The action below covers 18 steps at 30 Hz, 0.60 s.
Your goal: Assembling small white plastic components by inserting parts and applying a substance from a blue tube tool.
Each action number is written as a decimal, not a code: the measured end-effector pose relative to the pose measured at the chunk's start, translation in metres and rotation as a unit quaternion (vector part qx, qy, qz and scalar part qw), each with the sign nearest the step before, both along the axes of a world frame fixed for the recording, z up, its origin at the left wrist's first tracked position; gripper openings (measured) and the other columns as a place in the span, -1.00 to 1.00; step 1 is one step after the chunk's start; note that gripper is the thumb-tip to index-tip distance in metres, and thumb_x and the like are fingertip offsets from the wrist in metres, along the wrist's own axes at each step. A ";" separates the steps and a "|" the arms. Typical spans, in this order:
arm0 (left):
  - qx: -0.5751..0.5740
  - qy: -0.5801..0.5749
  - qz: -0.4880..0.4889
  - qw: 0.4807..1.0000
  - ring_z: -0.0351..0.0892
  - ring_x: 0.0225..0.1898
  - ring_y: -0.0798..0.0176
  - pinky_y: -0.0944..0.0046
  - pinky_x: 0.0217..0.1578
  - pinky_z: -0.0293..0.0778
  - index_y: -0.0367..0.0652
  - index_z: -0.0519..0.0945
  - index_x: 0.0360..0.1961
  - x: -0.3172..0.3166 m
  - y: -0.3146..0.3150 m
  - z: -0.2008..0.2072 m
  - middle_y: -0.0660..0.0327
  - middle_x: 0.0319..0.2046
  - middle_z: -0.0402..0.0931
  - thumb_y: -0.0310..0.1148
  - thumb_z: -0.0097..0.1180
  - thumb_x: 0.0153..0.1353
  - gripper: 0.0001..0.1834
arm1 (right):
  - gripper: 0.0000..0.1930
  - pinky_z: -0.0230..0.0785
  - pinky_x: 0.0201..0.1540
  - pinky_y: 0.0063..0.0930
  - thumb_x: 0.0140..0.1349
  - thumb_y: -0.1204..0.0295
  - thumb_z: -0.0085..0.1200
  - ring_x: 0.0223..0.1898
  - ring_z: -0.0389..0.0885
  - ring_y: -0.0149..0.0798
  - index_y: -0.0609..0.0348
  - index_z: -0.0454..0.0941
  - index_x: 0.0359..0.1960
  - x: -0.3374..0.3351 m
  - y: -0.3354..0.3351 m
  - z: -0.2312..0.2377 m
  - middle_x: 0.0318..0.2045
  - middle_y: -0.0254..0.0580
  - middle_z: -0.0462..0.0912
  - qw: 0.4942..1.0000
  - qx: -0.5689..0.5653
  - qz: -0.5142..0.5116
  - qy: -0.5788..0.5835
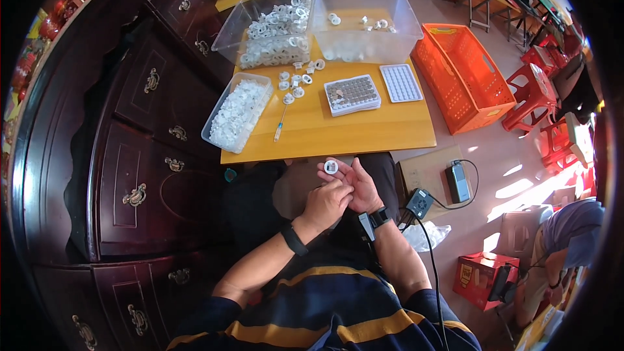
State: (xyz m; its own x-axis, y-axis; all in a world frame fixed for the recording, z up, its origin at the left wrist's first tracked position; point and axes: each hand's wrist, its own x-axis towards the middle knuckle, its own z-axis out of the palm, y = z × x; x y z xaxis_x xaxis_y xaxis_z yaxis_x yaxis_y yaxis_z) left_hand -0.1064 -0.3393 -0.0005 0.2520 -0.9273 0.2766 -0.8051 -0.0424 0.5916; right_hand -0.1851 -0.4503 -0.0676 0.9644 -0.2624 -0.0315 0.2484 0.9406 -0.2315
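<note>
My right hand (364,188) is turned palm up above my lap, just off the table's near edge. On its fingers lies a small round white plastic part (331,167) with a dark and reddish centre. My left hand (328,203) reaches across the right palm with its fingers drawn together. What sits between those fingertips, if anything, is hidden. Beyond the hands, on the yellow table (312,140), lie a thin screwdriver-like tool (279,127) and several loose white ring-shaped parts (298,92).
A tub of small translucent pieces (246,86) stands left. Behind are a bin heaped with white parts (276,26) and another with few (367,45). Filled stacked trays (352,94) sit beside an ice-cube-like tray (400,83). An orange crate (461,78) stands right; dark drawers (149,182) wall the left.
</note>
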 end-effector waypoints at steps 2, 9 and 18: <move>0.026 0.022 0.005 0.999 0.62 -0.32 -0.01 0.09 -0.32 0.55 -0.12 0.67 -0.30 0.000 -0.001 0.002 0.15 -0.37 0.61 -0.41 0.25 0.05 -0.85 | -0.26 0.13 0.38 -0.12 0.43 -0.14 -0.38 0.33 0.29 0.02 0.28 0.15 0.36 0.000 0.001 0.001 0.32 0.14 0.28 1.000 -0.020 -0.007 0.017; 0.015 0.018 0.047 0.999 0.62 -0.36 -0.05 0.09 -0.35 0.53 -0.16 0.66 -0.38 -0.002 -0.005 -0.001 0.12 -0.43 0.60 -0.41 0.23 0.06 -0.90 | -0.26 0.16 0.36 -0.14 0.43 -0.16 -0.40 0.32 0.30 0.00 0.28 0.18 0.34 0.002 0.001 0.004 0.30 0.11 0.32 0.999 -0.037 -0.014 -0.003; -0.090 -0.035 0.057 0.994 0.61 -0.47 0.04 0.12 -0.47 0.51 -0.09 0.61 -0.43 0.006 0.008 0.007 0.17 -0.47 0.59 -0.42 0.21 0.10 -0.97 | -0.33 0.17 0.36 -0.15 0.46 -0.05 -0.29 0.31 0.34 -0.03 0.26 0.18 0.36 0.000 0.002 0.002 0.32 0.10 0.31 0.999 -0.035 -0.010 -0.023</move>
